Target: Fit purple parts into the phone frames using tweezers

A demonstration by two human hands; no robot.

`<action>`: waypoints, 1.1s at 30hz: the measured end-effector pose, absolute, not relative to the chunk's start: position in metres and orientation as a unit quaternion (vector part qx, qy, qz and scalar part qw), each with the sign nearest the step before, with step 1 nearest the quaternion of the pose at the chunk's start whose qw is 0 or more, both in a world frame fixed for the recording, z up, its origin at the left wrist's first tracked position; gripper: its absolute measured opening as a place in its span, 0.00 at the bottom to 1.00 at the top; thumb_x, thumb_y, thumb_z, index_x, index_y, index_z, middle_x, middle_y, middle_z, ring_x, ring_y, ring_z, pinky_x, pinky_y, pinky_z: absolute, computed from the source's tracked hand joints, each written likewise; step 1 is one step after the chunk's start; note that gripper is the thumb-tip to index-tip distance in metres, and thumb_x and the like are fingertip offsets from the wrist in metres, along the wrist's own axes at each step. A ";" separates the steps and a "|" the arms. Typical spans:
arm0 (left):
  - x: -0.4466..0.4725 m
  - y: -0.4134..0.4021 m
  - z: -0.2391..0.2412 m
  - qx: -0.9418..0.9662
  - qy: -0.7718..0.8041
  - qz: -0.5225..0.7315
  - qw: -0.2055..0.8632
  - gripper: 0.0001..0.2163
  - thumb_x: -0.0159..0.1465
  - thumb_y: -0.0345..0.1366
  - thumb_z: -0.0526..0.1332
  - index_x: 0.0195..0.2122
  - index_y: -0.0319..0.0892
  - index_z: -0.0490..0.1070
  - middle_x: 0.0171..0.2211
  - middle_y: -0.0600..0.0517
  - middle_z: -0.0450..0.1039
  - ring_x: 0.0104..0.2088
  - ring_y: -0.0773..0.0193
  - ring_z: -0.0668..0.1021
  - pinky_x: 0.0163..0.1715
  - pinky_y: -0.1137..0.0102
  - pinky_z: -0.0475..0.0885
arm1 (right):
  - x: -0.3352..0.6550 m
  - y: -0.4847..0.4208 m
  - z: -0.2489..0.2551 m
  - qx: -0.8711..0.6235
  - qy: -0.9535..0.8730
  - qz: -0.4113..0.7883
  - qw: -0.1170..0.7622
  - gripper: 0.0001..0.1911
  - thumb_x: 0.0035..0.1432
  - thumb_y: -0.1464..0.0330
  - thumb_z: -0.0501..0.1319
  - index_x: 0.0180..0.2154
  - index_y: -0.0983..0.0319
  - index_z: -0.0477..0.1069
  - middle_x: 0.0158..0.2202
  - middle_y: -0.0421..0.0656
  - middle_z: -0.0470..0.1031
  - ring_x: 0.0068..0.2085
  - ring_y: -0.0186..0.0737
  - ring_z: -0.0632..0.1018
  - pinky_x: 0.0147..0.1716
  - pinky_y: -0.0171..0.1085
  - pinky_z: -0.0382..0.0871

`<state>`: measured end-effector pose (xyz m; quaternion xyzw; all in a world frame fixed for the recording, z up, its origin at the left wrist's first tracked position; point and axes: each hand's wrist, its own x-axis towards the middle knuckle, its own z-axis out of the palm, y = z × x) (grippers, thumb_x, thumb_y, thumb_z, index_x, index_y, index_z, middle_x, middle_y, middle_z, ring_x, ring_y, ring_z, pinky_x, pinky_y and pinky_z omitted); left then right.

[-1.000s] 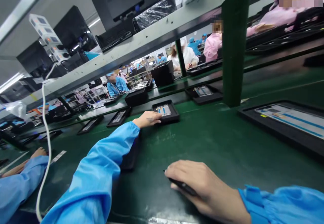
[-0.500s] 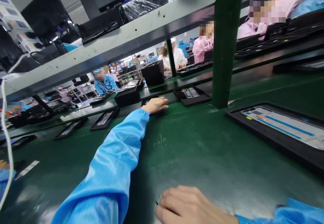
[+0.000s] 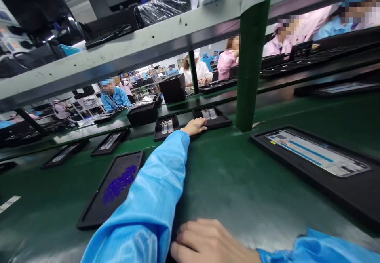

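Note:
My left hand (image 3: 194, 127) stretches far forward over the green bench, fingers extended and slightly bent. It overlaps the near left corner of a black tray (image 3: 222, 121) that holds a flat silver phone-like part (image 3: 209, 113). Whether the fingertips press on the tray is hard to see. My right hand (image 3: 209, 239) rests low in the view with its fingers curled under. What it holds, if anything, is hidden. Beside my left wrist lies another black tray (image 3: 157, 135) with a similar part. Under my left forearm is a black tray (image 3: 97, 199) of small purple pieces (image 3: 120, 184).
A larger black tray (image 3: 320, 187) with a silver and blue part stands at right. A green post (image 3: 252, 69) rises from the bench (image 3: 213, 176) to a grey overhead shelf (image 3: 142, 43). More trays line the belt at the back, with several people beyond.
My left hand has moved right, from in front of one tray to the corner of the tray beside it. The camera has turned, bringing the tray of purple pieces into view. My right hand remains low.

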<state>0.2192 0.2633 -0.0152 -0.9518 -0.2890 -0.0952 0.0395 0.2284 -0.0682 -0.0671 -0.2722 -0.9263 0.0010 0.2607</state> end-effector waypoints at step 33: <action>0.016 -0.034 -0.030 -0.980 -0.154 -0.105 0.065 0.07 0.72 0.40 0.55 0.41 0.42 0.66 0.37 0.51 0.70 0.33 0.62 0.72 0.26 0.65 0.63 | 0.243 0.029 -0.052 -0.454 -0.585 0.390 0.547 0.21 0.58 0.50 0.67 0.42 0.60 0.76 0.38 0.46 0.82 0.44 0.47 0.83 0.51 0.50 0.77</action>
